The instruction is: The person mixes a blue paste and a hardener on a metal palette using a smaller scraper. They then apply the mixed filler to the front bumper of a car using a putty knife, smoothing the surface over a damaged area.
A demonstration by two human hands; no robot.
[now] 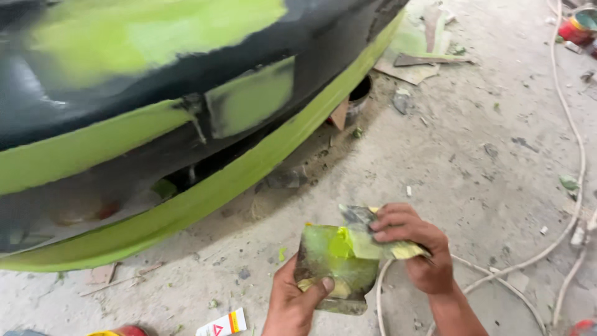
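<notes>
The car bumper (pixel 155 124) fills the upper left, a curved black shell with broad, matte patches of lime-green filler and a green lower lip running diagonally. Under it lies the concrete floor (pixel 485 162), grey, dusty and littered with scraps; a pale hose (pixel 575 143) snakes down the right side, and a red tin (pixel 575 28) sits at the top right corner.

Low in the middle, 2 hands meet over the floor. The left hand (pixel 292 298) comes up from the bottom edge, fingers curled under and thumb pressed on top of a flat mixing board (pixel 336 267), a stained, roughly square piece smeared with glossy green filler. The right hand (pixel 413 249) reaches in from the right, wrist bent, fingers closed on a thin filler-coated spreader (pixel 373 239) laid across the board's upper edge.
</notes>
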